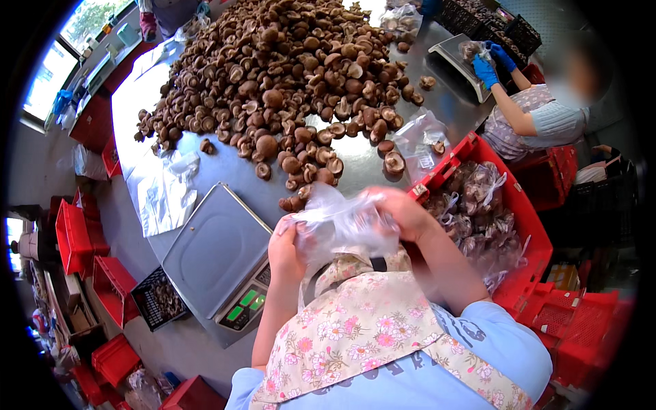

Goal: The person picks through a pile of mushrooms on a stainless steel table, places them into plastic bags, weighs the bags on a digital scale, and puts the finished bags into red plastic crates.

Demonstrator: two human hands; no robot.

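Between my two hands, close to my chest, a clear plastic bag (338, 223) is stretched out and looks crumpled. My left hand (285, 245) grips one side of it. The other side is in my right hand (397, 210), which is slightly blurred. No mushrooms can be made out inside the bag. Beyond my hands a large heap of shiitake mushrooms (287, 77) covers much of the metal table (215, 171). Left of my left hand stands a digital scale (220, 251) with a bare platform and a lit green display.
A red crate (533, 241) at my right holds several tied bags of mushrooms (482, 189). Flat plastic bags lie left (171, 192) and right (417, 138) on the table. Across it, a co-worker's blue-gloved hands (487, 69) hold a bag over another scale (458, 66). Red crates (115, 289) stand on the floor.
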